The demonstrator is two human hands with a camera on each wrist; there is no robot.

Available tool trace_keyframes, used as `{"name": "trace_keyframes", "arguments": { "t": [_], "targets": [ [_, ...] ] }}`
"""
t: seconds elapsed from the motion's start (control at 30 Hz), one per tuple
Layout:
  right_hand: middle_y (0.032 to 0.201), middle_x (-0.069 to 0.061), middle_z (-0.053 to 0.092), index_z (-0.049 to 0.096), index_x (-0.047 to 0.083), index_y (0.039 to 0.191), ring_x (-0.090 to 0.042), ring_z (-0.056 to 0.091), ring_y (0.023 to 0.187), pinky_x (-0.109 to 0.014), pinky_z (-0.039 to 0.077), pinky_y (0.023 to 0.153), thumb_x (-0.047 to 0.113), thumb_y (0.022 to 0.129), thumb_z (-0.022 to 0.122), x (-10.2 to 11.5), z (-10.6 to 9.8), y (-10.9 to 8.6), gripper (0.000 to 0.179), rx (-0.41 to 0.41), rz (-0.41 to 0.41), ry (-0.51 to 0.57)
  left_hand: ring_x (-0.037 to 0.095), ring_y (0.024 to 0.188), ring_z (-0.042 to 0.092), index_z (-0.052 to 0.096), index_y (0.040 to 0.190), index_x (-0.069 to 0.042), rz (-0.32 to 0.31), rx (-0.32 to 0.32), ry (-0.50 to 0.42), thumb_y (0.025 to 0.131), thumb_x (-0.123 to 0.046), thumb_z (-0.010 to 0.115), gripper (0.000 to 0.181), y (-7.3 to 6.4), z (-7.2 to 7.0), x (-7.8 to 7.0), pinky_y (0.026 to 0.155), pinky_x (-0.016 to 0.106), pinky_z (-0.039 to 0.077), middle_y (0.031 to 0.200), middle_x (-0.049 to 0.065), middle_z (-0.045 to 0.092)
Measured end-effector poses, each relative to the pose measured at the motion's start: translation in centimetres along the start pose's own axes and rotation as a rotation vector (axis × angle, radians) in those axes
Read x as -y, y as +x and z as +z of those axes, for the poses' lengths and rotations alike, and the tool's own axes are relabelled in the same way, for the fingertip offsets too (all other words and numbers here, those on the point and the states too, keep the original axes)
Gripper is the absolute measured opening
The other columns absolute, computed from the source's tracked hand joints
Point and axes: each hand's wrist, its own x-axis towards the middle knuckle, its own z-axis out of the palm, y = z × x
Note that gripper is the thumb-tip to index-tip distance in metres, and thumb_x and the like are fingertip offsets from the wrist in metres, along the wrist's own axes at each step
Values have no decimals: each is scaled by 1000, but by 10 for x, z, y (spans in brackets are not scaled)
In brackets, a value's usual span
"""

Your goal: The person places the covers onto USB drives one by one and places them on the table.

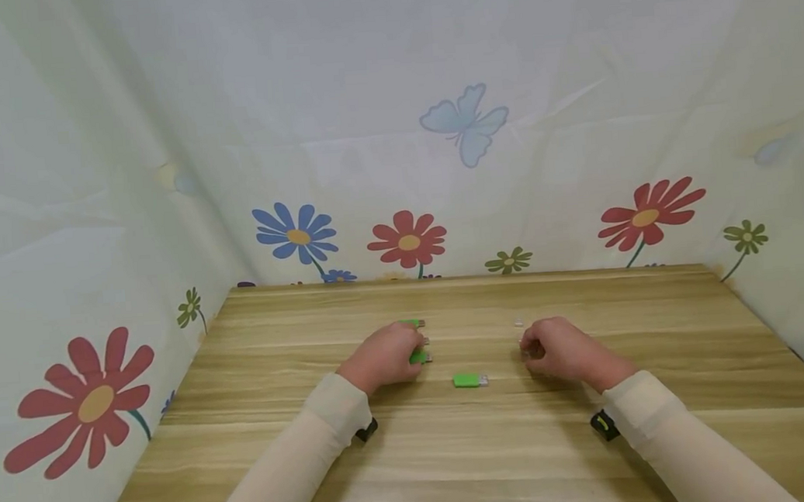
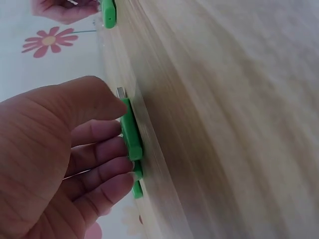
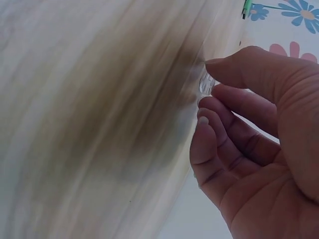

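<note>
My left hand [image 1: 384, 356] pinches a green USB stick [image 2: 131, 132] between thumb and fingertips, low over the wooden table. Its metal plug points to the right in the head view. Two more green sticks lie beyond it in a column, partly hidden by that hand; the farthest USB stick [image 1: 411, 323] shows its plug. Between the hands, a separate green USB stick [image 1: 465, 381] lies flat with a clear cap over its plug end. My right hand [image 1: 568, 350] holds a small clear cap [image 3: 205, 84] between thumb and forefinger, close to the tabletop.
Another small clear piece [image 1: 518, 323] lies just beyond my right hand. Wood-grain tabletop [image 1: 487, 463] spreads around both hands. A white flowered curtain [image 1: 365, 129] stands along the table's back and sides.
</note>
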Motion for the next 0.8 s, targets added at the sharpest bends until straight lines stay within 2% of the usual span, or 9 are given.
{"name": "trace_keyframes", "arguments": {
  "t": [0.1,0.17,0.23,0.3,0.4,0.6,0.8],
  "targets": [
    [81,2,68,74,6,87,-7,57,74,-28,52,69,7,80,83,0,1,0,11,2,8,6,17,109,67,60,70,-16,12,4,-1,86,-15,73,21,1,1,1,79,28,48,70,-6,56],
    [81,2,69,74,6,86,-7,58,74,-28,52,68,7,80,82,0,2,1,11,-1,4,9,14,92,65,59,70,-16,14,8,-2,85,-15,74,21,0,2,1,74,27,47,66,-6,52],
    [80,2,69,73,7,86,-7,58,74,-28,52,68,6,80,82,-1,3,2,10,-7,2,10,13,75,54,60,71,-15,16,13,-2,85,-15,74,20,0,2,1,70,27,44,65,-5,48],
    [80,2,69,74,7,85,-7,59,74,-28,52,68,5,80,82,-2,4,2,10,-14,-3,8,12,68,44,60,71,-15,14,18,-7,85,-14,74,20,0,1,1,67,26,41,64,-5,44],
    [81,1,70,74,6,86,-8,60,74,-28,52,68,4,79,81,-2,5,3,10,-16,10,10,12,65,38,57,68,-15,15,24,-14,85,-13,74,23,-1,0,0,64,26,38,63,-5,38],
    [75,3,66,72,10,80,-8,55,70,-26,48,65,4,80,79,1,3,3,8,-1,25,3,11,63,39,57,68,-16,26,30,-22,86,-13,75,25,0,1,1,65,25,38,62,-6,38],
    [69,5,60,68,12,75,-8,49,64,-24,43,61,4,76,76,2,2,4,11,23,24,4,10,59,36,52,64,-17,55,32,-15,86,-12,74,32,1,2,4,60,24,35,60,-6,33]
  ]
}}
